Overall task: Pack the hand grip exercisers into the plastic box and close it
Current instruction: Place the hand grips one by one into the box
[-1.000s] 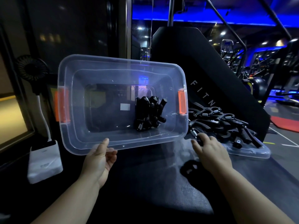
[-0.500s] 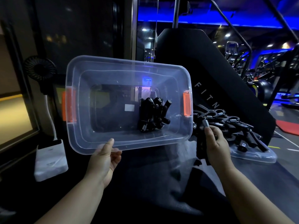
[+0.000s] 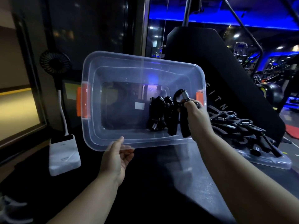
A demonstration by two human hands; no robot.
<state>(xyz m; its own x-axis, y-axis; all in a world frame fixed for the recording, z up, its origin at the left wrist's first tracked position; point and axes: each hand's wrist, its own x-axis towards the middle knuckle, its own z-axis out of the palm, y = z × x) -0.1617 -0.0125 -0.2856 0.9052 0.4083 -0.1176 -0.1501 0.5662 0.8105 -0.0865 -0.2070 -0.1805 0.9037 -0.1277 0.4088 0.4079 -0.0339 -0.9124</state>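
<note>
Clear rectangular plastic box [image 3: 145,143] with orange latches [image 3: 80,103], tilted open-side-up at frame centre, left hand [image 3: 115,159] fingers pinching the lower rim. Right hand [image 3: 198,118] fingers curled round a black hand grip exerciser [image 3: 184,123] with a coiled metal spring, over the box's right end beside exercisers inside [image 3: 159,113]. More piled [image 3: 239,126] on a clear lid [image 3: 267,161], right.

Black fan [image 3: 55,62] standing far left of the left fingers [image 3: 127,151], white block [image 3: 64,156] lying below it, black machine [image 3: 226,70] rising beyond the right fingers [image 3: 196,109]
</note>
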